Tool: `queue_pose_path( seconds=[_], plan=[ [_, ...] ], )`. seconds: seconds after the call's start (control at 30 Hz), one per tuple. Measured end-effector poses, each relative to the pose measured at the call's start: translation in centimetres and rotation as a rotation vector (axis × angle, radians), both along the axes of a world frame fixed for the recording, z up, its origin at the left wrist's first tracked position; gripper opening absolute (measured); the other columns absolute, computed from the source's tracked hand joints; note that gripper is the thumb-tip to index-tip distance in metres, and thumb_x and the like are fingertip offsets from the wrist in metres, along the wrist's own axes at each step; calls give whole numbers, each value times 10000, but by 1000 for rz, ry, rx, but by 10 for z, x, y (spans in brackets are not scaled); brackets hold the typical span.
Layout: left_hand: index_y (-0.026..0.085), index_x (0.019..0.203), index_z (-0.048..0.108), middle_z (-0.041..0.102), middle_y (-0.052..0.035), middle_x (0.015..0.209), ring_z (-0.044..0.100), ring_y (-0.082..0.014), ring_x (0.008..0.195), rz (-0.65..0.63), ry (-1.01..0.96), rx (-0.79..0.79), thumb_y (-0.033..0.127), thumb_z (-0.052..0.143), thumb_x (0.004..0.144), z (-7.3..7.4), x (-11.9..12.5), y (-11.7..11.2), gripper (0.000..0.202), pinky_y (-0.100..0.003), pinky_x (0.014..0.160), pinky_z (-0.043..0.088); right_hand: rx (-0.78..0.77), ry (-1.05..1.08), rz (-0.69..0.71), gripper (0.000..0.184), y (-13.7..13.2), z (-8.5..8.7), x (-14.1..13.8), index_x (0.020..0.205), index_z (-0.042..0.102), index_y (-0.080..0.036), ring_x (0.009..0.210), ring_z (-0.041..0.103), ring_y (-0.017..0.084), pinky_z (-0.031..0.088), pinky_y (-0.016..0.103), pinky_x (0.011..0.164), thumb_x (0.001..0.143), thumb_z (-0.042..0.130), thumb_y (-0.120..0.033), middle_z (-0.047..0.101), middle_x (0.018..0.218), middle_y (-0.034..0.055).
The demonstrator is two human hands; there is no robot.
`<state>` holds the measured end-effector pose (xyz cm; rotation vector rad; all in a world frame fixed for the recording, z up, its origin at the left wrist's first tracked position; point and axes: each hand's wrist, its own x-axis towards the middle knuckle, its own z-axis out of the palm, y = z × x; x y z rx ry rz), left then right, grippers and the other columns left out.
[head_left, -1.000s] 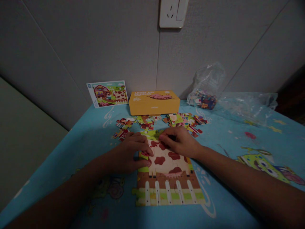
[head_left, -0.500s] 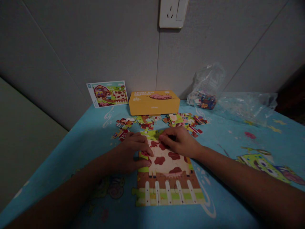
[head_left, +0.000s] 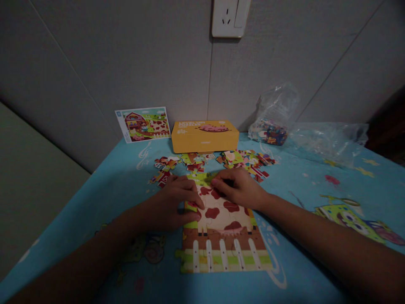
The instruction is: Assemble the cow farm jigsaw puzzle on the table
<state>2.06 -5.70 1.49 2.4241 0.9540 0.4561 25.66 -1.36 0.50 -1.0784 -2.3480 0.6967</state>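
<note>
A partly joined jigsaw puzzle (head_left: 218, 219) lies flat in front of me, showing a spotted cow above a white fence. My left hand (head_left: 175, 202) rests at its left edge, thumb and fingers apart, with the fingertips touching the cow's side. Over the puzzle's upper right, my right hand (head_left: 239, 185) has thumb and index finger pinched on a green puzzle piece (head_left: 207, 180) at the top edge. The hand hides part of that edge, so how the piece sits against its neighbours is unclear.
Loose puzzle pieces (head_left: 240, 159) lie behind the hands, with more pieces (head_left: 164, 165) to the left. A yellow puzzle box (head_left: 205, 141), a picture card (head_left: 144, 124) and a clear bag of pieces (head_left: 272, 126) stand by the wall. Another clear plastic bag (head_left: 329, 141) lies at right.
</note>
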Motion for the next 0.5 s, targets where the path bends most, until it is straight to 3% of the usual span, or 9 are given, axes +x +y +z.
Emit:
queue_pose_path(
  seconds=[0.5],
  plan=[
    [270,867,757,603,-14,953,536,-187,963,30,5,11,218,708,798,1,3,-1,99,-356,915,350,5,13,3,359,1,-2,0,629,609,-155,481,417,85,287,225,507,921,501,-334,529,525,-22]
  ],
)
